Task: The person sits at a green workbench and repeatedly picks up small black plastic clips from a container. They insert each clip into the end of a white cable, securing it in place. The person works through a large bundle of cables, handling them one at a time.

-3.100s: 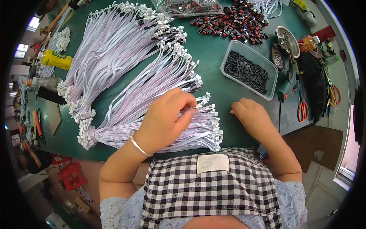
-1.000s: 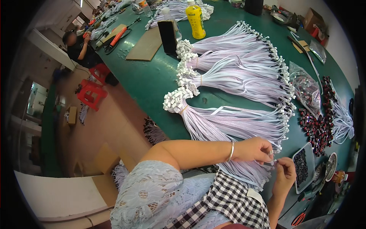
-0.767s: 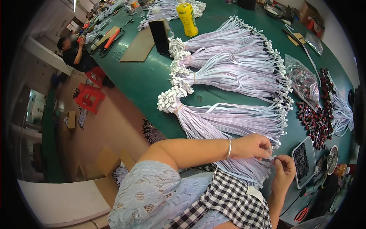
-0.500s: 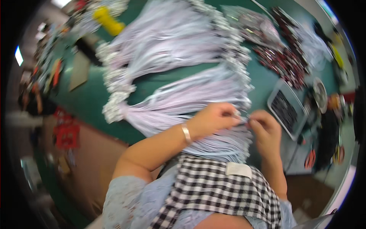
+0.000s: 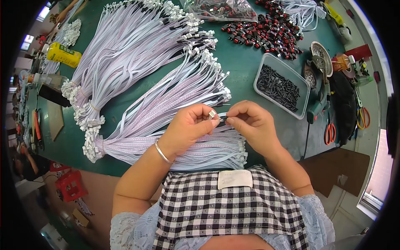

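Observation:
My left hand (image 5: 186, 128), with a silver bangle on the wrist, pinches a small white connector (image 5: 212, 113) between thumb and fingertips. Right beside it, my right hand (image 5: 255, 126) is closed in a pinch on a small black piece (image 5: 223, 118), partly hidden by the fingers. The two hands nearly meet at these parts. Beneath them lies a tied bundle of flat white ribbon cables (image 5: 187, 151) with white connectors at both ends. Farther off, another large cable bundle (image 5: 125, 54) shows black pieces near its right-hand connectors.
A clear plastic box (image 5: 278, 106) of short black tubes (image 5: 277, 88) stands right of my hands. Behind it lie red-and-black components (image 5: 266, 35) and a filled plastic bag (image 5: 225, 10). Orange-handled scissors (image 5: 330, 133) and a green-handled tool (image 5: 318, 107) lie right; a yellow bottle (image 5: 63, 55) lies left.
The whole view has shifted, so the table and my hands appear farther left, and the picture is sharper. Both hands stay close together in a pinch over the cables.

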A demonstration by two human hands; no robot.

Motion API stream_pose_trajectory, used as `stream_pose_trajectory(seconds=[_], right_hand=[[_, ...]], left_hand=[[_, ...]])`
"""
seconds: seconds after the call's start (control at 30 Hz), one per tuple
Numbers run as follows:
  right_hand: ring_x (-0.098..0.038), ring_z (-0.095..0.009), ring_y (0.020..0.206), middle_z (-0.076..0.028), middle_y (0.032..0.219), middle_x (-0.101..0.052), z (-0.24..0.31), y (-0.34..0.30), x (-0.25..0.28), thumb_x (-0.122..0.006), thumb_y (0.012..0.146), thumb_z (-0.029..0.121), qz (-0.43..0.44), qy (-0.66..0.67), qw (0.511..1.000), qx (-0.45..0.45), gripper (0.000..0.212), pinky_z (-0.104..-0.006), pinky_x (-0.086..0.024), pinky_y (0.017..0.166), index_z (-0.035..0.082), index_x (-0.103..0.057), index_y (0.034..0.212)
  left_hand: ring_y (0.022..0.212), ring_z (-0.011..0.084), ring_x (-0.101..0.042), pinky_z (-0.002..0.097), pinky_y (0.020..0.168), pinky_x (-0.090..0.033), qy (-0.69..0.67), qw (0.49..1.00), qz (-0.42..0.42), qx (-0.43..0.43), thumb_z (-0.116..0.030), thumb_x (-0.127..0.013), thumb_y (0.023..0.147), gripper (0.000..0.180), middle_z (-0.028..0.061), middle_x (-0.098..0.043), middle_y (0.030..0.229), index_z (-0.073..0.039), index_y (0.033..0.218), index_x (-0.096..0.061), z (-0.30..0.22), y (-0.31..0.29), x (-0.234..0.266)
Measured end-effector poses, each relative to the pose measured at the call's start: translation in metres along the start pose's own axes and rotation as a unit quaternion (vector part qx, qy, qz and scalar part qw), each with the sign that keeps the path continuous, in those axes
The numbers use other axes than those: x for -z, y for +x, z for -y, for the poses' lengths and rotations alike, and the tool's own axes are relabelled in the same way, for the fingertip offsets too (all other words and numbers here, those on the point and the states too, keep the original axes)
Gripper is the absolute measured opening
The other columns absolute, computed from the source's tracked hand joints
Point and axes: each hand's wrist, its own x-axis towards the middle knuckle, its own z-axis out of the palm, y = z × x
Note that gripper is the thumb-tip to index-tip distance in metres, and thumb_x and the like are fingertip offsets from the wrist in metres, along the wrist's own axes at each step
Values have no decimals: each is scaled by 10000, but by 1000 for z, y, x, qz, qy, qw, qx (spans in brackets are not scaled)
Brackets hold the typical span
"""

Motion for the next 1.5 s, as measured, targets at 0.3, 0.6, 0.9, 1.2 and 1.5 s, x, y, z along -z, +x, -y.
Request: stream_pose_trajectory(seconds=[0.3,0.6,0.9,1.2,1.5], right_hand=[[-601,-122,801,-45,891,-624,2,-1,-4,-667,803,17,-22,37,999,-9,106,-252,-480,696,14,-651,908],[-619,-151,783,-59,879,-636,-1,-1,-6,-670,794,2,-16,-50,997,63,103,-260,-494,694,13,-645,894],[-616,-150,775,-63,872,-633,0,-2,-6,-671,798,2,-22,-60,996,62,99,-259,-491,680,13,-642,892],[-602,-164,759,-58,851,-623,5,1,-1,-645,778,-17,9,-157,980,125,103,-277,-475,653,20,-625,872],[-606,-161,771,-67,894,-630,6,2,-8,-644,767,-20,27,-119,991,60,201,-273,-486,682,30,-617,960]], left_hand=[[725,67,-541,205,665,-462,6,1000,-2,1,-22,-641,838,95,5,-592,882,-46,916,-593,1,0,1],[726,71,-546,207,668,-465,0,1000,4,-7,-31,-643,842,99,6,-595,887,-41,928,-595,3,0,1],[721,72,-551,205,665,-470,1,1000,10,-10,-32,-644,845,112,8,-595,887,-37,945,-593,4,0,2],[856,86,-559,218,770,-465,279,954,4,-112,-5,-612,833,219,23,-600,933,-21,1051,-606,-8,-9,-1],[784,88,-582,234,707,-473,273,958,-23,-89,-2,-622,815,327,47,-643,866,-33,1139,-592,-17,-14,3]])
